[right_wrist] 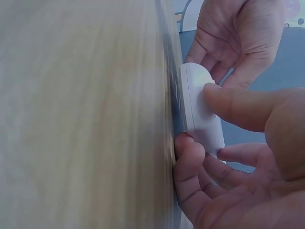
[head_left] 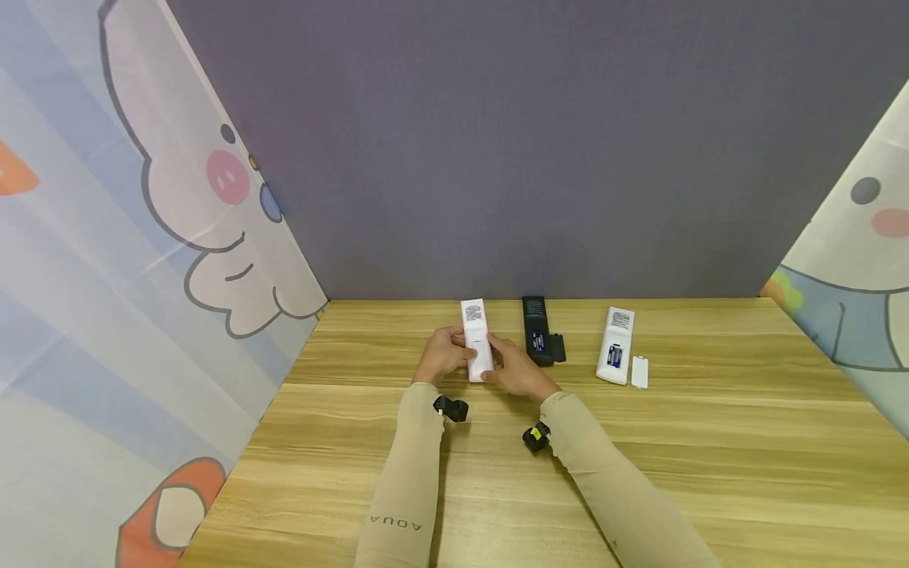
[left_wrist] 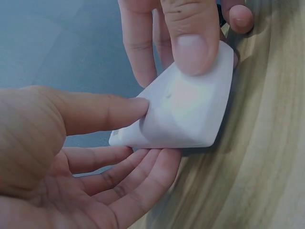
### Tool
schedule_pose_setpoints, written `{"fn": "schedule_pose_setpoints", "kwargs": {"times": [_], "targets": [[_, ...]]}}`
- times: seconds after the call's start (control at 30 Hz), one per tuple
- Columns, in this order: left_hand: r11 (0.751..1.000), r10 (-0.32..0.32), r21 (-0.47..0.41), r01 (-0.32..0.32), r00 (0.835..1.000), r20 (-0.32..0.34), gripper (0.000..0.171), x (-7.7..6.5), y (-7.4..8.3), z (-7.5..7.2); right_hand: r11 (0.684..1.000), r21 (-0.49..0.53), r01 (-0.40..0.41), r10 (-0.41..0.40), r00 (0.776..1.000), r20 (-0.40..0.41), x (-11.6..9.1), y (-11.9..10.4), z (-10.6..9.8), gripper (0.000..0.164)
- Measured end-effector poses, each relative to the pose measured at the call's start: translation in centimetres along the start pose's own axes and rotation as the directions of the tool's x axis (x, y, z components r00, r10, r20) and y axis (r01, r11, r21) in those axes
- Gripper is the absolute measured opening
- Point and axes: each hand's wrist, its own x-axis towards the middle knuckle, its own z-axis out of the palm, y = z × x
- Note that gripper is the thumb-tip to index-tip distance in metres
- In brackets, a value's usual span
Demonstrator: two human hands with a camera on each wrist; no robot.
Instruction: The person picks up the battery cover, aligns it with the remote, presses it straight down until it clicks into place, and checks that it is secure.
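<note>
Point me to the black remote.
In the head view, the black remote lies just right of the held white remote, with a black cover at its right.

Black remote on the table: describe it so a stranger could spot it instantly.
On the wooden table, look along the edge by the gray panel. Between the leftmost white remote and the rightmost white remote lies the black remote, the only dark one.

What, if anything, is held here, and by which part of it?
The leftmost white remote: the left hand grips its left long side, the right hand its right, both thumbs on the upward face.
</note>
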Motion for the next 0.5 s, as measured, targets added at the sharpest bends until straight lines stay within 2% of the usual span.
{"fn": "schedule_pose_setpoints", "kwargs": {"times": [0.5], "targets": [[0.998, 0.009, 0.066, -0.006, 0.999, -0.038, 0.049, -0.05, -0.33, 0.05, 0.994, -0.103, -0.022, 0.023, 1.0, 0.01, -0.01, -0.28, 0.26, 0.064]]}}
